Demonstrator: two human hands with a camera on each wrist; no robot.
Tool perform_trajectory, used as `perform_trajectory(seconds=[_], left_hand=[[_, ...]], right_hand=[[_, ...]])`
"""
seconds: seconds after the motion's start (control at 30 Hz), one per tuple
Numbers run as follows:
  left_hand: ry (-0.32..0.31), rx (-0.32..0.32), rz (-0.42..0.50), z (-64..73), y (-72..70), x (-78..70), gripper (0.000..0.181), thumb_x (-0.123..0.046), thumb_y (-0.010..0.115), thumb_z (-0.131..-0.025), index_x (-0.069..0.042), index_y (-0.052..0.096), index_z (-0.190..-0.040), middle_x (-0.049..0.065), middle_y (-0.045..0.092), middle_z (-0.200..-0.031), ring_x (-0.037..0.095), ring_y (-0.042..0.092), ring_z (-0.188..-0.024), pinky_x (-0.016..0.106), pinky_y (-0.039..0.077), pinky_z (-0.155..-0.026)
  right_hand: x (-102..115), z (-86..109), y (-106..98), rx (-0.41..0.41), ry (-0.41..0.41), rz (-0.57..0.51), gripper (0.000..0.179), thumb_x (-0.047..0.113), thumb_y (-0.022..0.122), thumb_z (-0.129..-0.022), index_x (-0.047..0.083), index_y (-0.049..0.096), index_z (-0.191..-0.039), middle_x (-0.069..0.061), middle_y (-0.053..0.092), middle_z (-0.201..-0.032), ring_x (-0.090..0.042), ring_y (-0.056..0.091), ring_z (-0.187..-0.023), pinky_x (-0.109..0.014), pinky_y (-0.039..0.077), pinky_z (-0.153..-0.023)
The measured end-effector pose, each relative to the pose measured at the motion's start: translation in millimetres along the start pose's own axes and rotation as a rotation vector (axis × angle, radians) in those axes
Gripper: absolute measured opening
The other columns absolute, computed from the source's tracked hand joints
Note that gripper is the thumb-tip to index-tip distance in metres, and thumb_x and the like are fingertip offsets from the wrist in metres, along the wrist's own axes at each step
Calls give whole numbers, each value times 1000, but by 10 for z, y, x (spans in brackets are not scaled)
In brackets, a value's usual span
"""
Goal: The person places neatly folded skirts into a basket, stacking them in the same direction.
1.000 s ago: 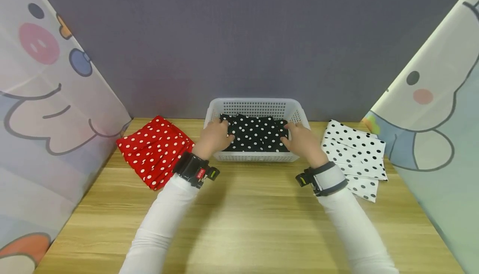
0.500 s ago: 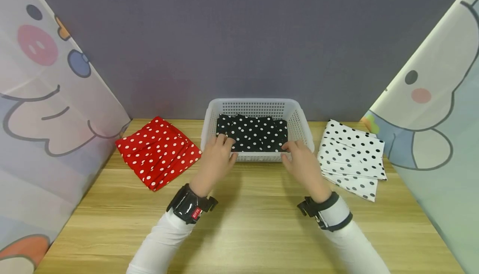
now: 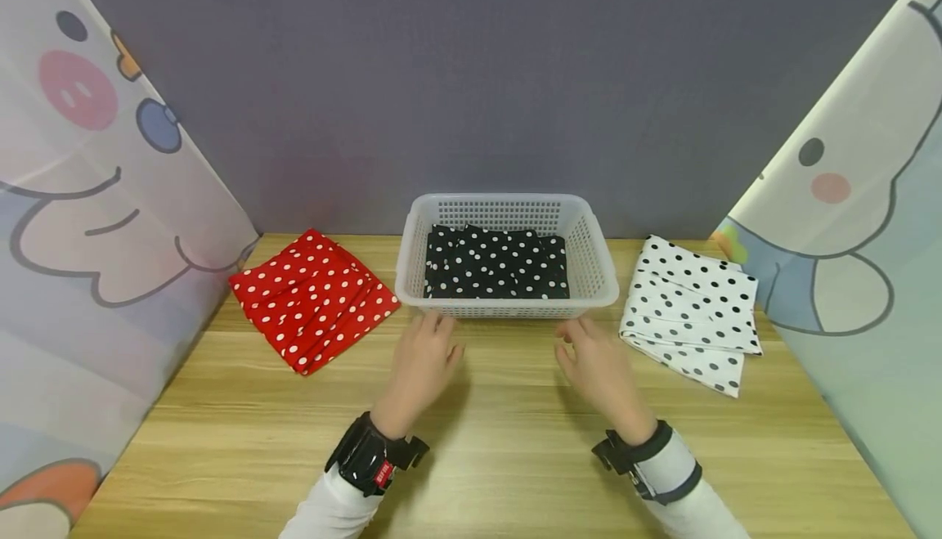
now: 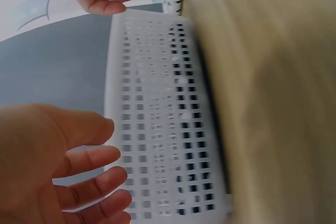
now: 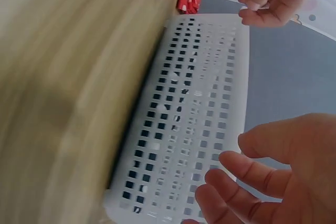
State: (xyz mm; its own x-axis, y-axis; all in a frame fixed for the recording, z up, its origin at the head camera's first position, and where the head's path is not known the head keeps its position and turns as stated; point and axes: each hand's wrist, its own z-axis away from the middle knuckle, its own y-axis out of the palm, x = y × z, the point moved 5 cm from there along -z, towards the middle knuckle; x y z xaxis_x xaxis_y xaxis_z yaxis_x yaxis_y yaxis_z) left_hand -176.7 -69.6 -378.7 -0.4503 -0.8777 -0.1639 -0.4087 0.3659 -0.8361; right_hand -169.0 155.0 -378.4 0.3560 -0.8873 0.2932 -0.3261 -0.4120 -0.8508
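Observation:
A white plastic basket with a lattice of small holes stands at the back of the table. Folded black cloth with white dots lies inside it. My left hand is in front of the basket's left part, fingers relaxed and holding nothing. To the right, my right hand is likewise relaxed, in front of the basket's near right corner. Both wrist views show the basket's holed front wall past the spread fingers, with dark cloth showing through the lower holes.
Red cloth with white dots lies folded on the wooden table left of the basket. White cloth with black dots lies to the right. A grey panel rises behind, with cartoon-printed panels at both sides.
Both hands have come out of the basket, over its front rim and back toward the person. The black cloth stays inside the basket; the red and white cloths have not moved.

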Motion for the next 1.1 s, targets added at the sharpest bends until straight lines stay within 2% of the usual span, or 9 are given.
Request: perform_trajectory(seconds=[0.1, 0.2, 0.3, 0.4, 0.6, 0.9, 1.1], left_hand=[[-16, 30, 14, 82, 46, 31, 28, -16, 75, -71, -2, 63, -93, 10, 57, -89, 26, 55, -81, 35, 48, -69], [-40, 64, 39, 155, 93, 82, 28, -14, 74, -72, -2, 64, -95, 12, 59, -93, 28, 57, -85, 37, 49, -74], [-74, 105, 40, 221, 155, 172, 27, -14, 73, -73, -2, 64, -96, 13, 60, -98, 29, 57, -90, 39, 49, -77], [-98, 132, 36, 272, 203, 269, 27, -14, 73, -74, -2, 64, -96, 14, 60, -99, 29, 57, -88, 39, 50, -77], [-105, 121, 3, 318, 208, 421, 29, -15, 72, -75, -2, 63, -100, 14, 61, -98, 30, 59, -87, 40, 50, -75], [-92, 83, -37, 343, 133, 727, 35, -14, 73, -73, 1, 63, -103, 19, 61, -105, 35, 59, -93, 45, 50, -77], [-112, 118, -73, 345, 68, 1006, 46, -16, 75, -72, 3, 60, -112, 23, 56, -118, 40, 55, -104, 51, 47, -83]], right_hand=[[-16, 65, 45, 28, 2, -20, 18, 9, 68, -75, 6, 63, -92, -7, 59, -85, -21, 58, -68, -31, 47, -57], [-20, 118, 95, 86, -7, -23, 24, 12, 69, -77, 5, 63, -99, -10, 61, -94, -26, 61, -81, -37, 51, -67], [-7, 168, 150, 160, -15, -16, 33, 19, 68, -79, 5, 61, -109, -13, 61, -104, -30, 60, -94, -43, 51, -78], [1, 211, 202, 208, -23, -14, 40, 24, 68, -81, 5, 59, -116, -13, 60, -110, -31, 59, -99, -45, 50, -82], [31, 252, 258, 213, -81, -8, 49, 24, 70, -77, 3, 57, -120, -17, 57, -117, -34, 55, -106, -48, 47, -88], [62, 330, 320, 271, -119, -2, 58, 27, 72, -74, 7, 54, -125, -19, 52, -127, -39, 51, -112, -56, 46, -83], [84, 343, 341, 301, -137, -18, 60, 33, 72, -75, 11, 53, -127, -18, 50, -130, -37, 50, -114, -56, 45, -83]])
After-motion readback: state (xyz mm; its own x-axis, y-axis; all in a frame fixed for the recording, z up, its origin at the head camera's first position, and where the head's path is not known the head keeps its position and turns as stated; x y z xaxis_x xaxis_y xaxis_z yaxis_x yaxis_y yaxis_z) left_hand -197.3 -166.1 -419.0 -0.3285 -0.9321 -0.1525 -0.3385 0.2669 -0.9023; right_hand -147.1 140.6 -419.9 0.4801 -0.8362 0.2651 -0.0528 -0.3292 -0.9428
